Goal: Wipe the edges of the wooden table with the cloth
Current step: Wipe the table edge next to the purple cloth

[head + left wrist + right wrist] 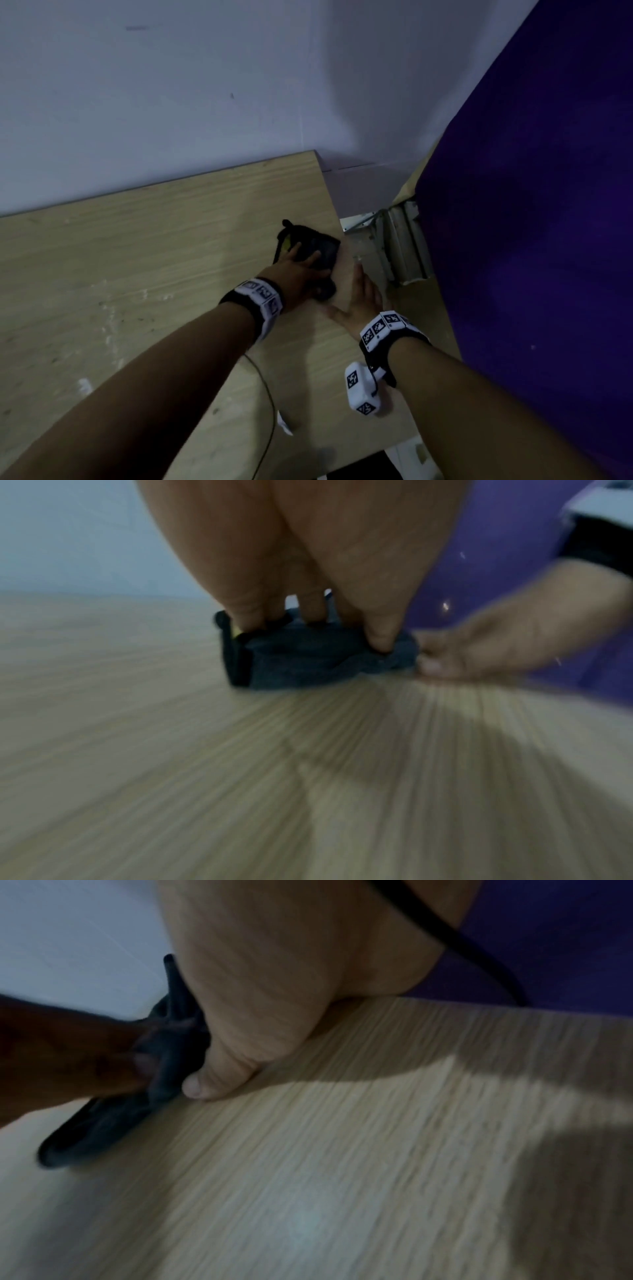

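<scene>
A pale wall (171,102) rises beyond the left hand (301,277), which presses down on a dark cloth (318,253) with straight, spread fingers, thumb at its near edge. The cloth lies on the wooden tabletop (137,274) close to its right edge. Just beside it the right hand (363,298) rests flat and open on the tabletop, its thumb touching the cloth. Behind the left wrist a thin cable (270,404) trails. Right of the right hand stands a purple surface (531,205), with pale debris in the gap beyond that hand

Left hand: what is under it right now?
The dark cloth lies under the left hand, on the wooden table near its right edge. The tabletop beneath it is hidden.
</scene>
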